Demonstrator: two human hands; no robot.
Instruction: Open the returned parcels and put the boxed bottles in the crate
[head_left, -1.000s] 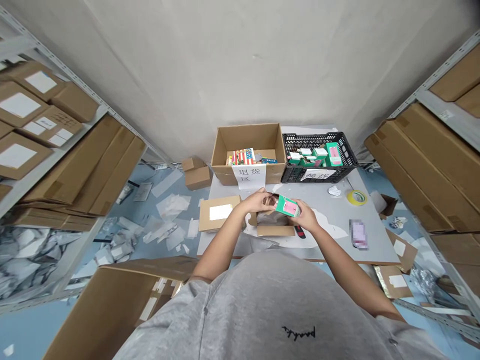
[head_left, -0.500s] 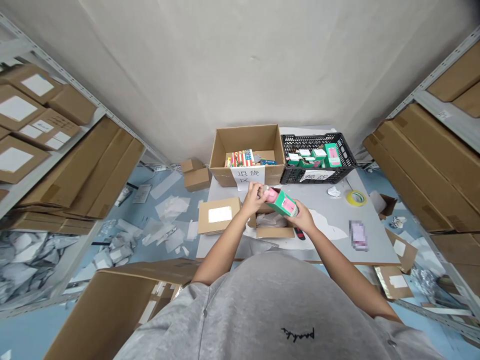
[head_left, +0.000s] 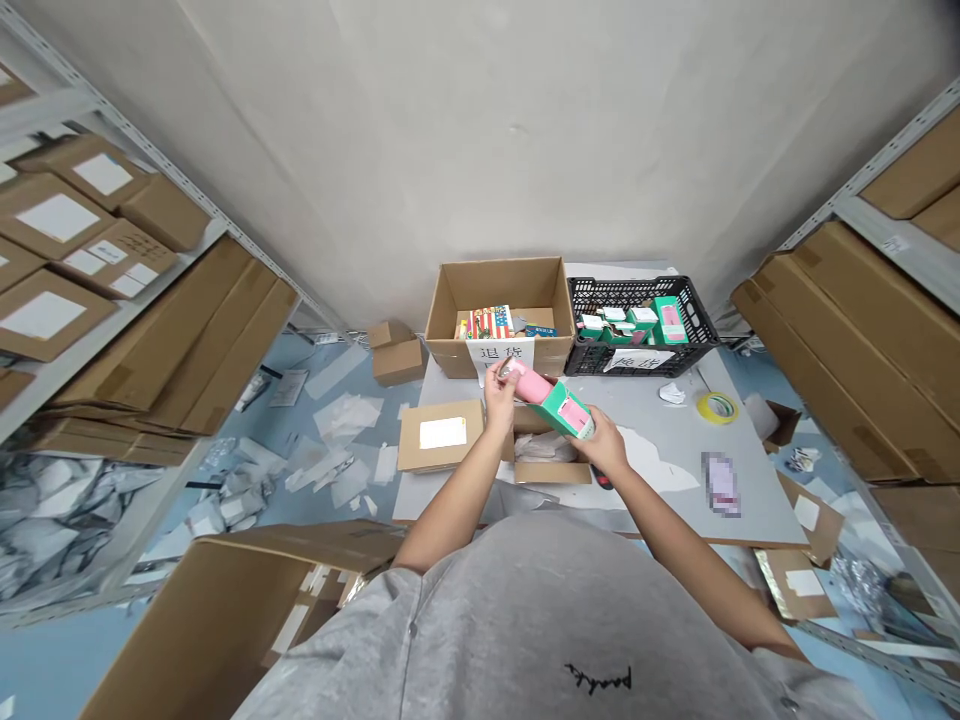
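My left hand (head_left: 501, 395) is closed on the end of a pink bottle (head_left: 531, 386), possibly a tumbler, that sticks partway out of a green and pink product box (head_left: 564, 408). The box's lower end sits in my right hand (head_left: 606, 440), fingers wrapped round it. Both are held tilted above an opened small carton (head_left: 553, 472), which has crumpled wrapping (head_left: 540, 447) inside. To the left of that carton lies a closed cardboard box (head_left: 412, 440) with a white label.
At the table's back stand a large cardboard box (head_left: 442, 357) with books inside and a black crate (head_left: 701, 352) with several green boxes. Yellow tape (head_left: 703, 408), crumpled paper (head_left: 673, 393) and a blurred-out item (head_left: 721, 485) lie at right. Shelves of cartons flank both sides.
My left hand has drawn the pink bottle farther out of the green box, so more of its body shows. My right hand still holds the box.
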